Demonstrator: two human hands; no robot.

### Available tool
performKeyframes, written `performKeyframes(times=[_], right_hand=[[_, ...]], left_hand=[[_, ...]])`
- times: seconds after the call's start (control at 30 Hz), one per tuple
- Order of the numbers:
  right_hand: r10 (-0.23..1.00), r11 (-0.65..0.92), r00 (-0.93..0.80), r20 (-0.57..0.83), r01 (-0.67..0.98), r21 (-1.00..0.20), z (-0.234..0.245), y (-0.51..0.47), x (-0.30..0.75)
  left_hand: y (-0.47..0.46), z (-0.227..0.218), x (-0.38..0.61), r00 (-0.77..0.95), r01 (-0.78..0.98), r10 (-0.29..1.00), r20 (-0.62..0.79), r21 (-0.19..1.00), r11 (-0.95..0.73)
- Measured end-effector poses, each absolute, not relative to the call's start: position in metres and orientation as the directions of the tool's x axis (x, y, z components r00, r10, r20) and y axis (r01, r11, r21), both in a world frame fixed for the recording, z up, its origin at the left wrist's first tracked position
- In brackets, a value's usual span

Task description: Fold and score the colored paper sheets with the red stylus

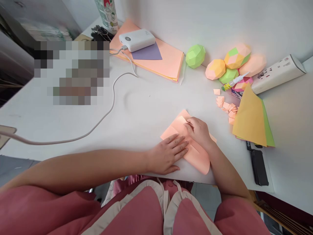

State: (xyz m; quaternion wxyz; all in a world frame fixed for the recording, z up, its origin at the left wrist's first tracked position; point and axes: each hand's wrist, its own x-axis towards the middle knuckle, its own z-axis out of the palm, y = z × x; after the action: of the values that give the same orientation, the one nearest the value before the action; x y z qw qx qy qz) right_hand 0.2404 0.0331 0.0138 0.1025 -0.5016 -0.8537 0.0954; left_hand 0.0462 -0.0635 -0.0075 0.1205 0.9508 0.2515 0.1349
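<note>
A peach sheet of paper (195, 156) lies folded on the white table (137, 111) near its front edge. My left hand (167, 153) rests flat on the sheet's left side, fingers stretched out and pressing it down. My right hand (198, 130) is curled on top of the paper, its fingertips pinched on a fold near the upper middle of the sheet.
Small peach paper scraps (226, 106) and orange and green sheets (253, 122) lie to the right. Paper polyhedra (228, 67), a green paper ball (195, 55), a glue tube (234, 81) and a power strip (277, 73) sit behind. A power bank (137, 39) rests on a paper stack, its cable (107, 112) trailing left.
</note>
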Motion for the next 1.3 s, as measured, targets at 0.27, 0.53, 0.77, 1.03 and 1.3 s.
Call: performKeyframes(times=[0.27, 0.53, 0.77, 1.03, 1.3], right_hand=[[0.806, 0.589, -0.575, 0.142, 0.802, -0.097, 0.007, 0.036, 0.244], [0.846, 0.531, -0.532, 0.032, 0.837, -0.134, 0.011, 0.044, 0.257], [0.92, 0.392, -0.388, 0.056, 0.912, -0.12, 0.014, 0.024, 0.275], [0.949, 0.305, -0.314, 0.016, 0.907, -0.289, 0.019, 0.022, 0.276], [0.933, 0.344, -0.36, 0.003, 0.89, -0.299, 0.022, 0.027, 0.277]], left_hand=[[-0.068, -0.004, 0.048, 0.801, 0.508, 0.567, 0.193, 0.282, -0.814], [-0.071, -0.007, 0.048, 0.758, 0.573, 0.635, 0.153, 0.309, -0.759], [-0.066, -0.005, 0.047, 0.769, 0.542, 0.618, 0.162, 0.347, -0.765], [-0.066, -0.003, 0.046, 0.779, 0.539, 0.607, 0.154, 0.329, -0.775], [-0.06, -0.001, 0.046, 0.774, 0.515, 0.611, 0.168, 0.394, -0.761]])
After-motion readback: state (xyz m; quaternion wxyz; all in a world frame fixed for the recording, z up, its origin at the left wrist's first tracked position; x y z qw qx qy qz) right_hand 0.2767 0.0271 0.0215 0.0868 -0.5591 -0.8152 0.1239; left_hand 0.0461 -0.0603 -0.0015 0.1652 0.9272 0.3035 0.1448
